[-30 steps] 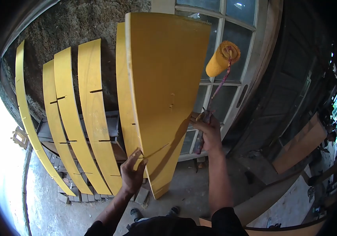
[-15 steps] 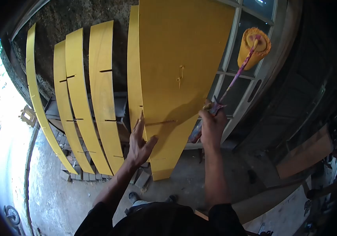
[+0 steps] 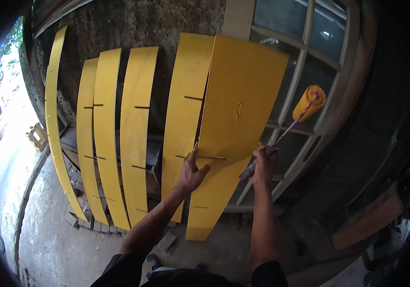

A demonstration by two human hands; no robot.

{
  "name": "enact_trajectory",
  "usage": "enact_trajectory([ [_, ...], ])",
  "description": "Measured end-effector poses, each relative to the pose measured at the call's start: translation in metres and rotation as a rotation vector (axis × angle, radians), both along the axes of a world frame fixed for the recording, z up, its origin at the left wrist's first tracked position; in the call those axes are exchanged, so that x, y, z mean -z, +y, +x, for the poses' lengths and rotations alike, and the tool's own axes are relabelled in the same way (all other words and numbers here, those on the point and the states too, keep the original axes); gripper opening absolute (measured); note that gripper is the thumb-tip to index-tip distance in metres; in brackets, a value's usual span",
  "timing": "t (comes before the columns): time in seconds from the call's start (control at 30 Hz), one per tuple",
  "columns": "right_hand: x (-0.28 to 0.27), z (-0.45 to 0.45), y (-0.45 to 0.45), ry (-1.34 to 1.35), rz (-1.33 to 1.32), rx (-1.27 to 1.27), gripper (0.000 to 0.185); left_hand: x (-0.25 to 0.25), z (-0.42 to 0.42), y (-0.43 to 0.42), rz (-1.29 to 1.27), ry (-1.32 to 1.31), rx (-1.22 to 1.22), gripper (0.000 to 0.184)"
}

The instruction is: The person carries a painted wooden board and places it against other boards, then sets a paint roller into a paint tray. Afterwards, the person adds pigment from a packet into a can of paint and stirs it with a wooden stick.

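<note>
A wide yellow board [image 3: 243,81] stands tilted in front of me, tapering toward its lower end. My left hand [image 3: 194,175] holds its left edge, the thumb lying over the front face and the fingers stretched along the side. At the board's right edge, my right hand [image 3: 264,167] is closed round the handle of a paint roller [image 3: 309,104]. The roller's sleeve is coated in yellow and points up and away to the right. Whether the right hand also grips the board, I cannot tell. Behind the board's left edge leans another slotted yellow board [image 3: 186,95].
Several slotted yellow boards [image 3: 135,115] lean in a row against a rough dark wall [image 3: 176,19]. On the right is a paned door [image 3: 305,48]. Grey bricks [image 3: 166,241] lie on the concrete floor [image 3: 71,253]. A brown panel [image 3: 367,217] sits at the far right.
The wide board has moved away from me and its top edge now shows. More of the board behind it is visible. Both hands and the roller have moved with it.
</note>
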State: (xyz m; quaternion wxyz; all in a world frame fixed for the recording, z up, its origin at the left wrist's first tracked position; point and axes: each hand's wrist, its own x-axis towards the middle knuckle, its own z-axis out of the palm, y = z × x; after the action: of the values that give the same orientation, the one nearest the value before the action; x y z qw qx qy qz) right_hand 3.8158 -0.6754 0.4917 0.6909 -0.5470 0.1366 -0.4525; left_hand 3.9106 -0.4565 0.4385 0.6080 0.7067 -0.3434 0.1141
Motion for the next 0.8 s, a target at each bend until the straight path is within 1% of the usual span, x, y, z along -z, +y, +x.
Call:
enact_trajectory([
  [0.03, 0.003, 0.012, -0.005, -0.013, -0.018, 0.031, 0.025, 0.000, 0.006, -0.004, -0.029, 0.101, 0.018, 0.073],
  [0.07, 0.008, 0.024, -0.010, -0.033, -0.023, 0.034, 0.025, 0.003, 0.017, -0.009, -0.034, 0.081, 0.021, 0.073],
  [0.13, 0.014, 0.044, -0.019, -0.036, -0.032, -0.007, 0.022, 0.011, 0.043, -0.018, -0.058, -0.041, 0.041, 0.070],
  [0.17, 0.009, 0.050, -0.019, -0.013, -0.015, -0.041, 0.021, 0.004, 0.052, -0.019, -0.060, -0.055, 0.044, 0.070],
  [0.23, 0.003, 0.066, -0.020, -0.019, -0.020, -0.017, 0.021, -0.006, 0.066, -0.021, 0.111, 0.185, 0.086, 0.072],
  [0.27, 0.003, 0.074, -0.023, -0.015, -0.020, 0.003, 0.020, -0.006, 0.076, -0.025, 0.112, 0.179, 0.090, 0.072],
  [0.33, 0.008, 0.087, -0.029, 0.006, -0.042, -0.003, 0.020, 0.003, 0.101, -0.034, 0.261, 0.129, -0.015, 0.071],
  [0.37, 0.013, 0.096, -0.034, 0.004, -0.065, -0.006, 0.020, 0.003, 0.108, -0.036, 0.263, 0.129, -0.016, 0.071],
  [0.47, 0.031, 0.118, -0.043, 0.021, -0.111, 0.003, 0.019, 0.006, 0.131, -0.047, 0.346, 0.171, -0.030, 0.075],
  [0.53, 0.038, 0.120, -0.043, 0.043, -0.132, 0.024, 0.019, 0.020, 0.155, -0.052, 0.343, 0.049, -0.034, 0.082],
  [0.57, 0.040, 0.120, -0.041, 0.039, -0.176, 0.049, 0.016, 0.017, 0.158, -0.053, 0.345, 0.050, -0.027, 0.082],
  [0.63, 0.044, 0.120, -0.039, 0.034, -0.219, 0.083, 0.014, 0.011, 0.162, -0.054, 0.338, 0.132, 0.011, 0.085],
  [0.73, 0.059, 0.120, -0.046, 0.019, -0.180, 0.038, 0.020, 0.022, 0.178, -0.064, 0.304, 0.189, 0.025, 0.086],
  [0.77, 0.063, 0.115, -0.047, 0.062, -0.212, 0.056, 0.020, 0.021, 0.176, -0.067, 0.307, 0.188, 0.031, 0.086],
  [0.8, 0.067, 0.111, -0.048, 0.105, -0.244, 0.071, 0.020, 0.019, 0.175, -0.069, 0.334, 0.164, -0.013, 0.087],
])
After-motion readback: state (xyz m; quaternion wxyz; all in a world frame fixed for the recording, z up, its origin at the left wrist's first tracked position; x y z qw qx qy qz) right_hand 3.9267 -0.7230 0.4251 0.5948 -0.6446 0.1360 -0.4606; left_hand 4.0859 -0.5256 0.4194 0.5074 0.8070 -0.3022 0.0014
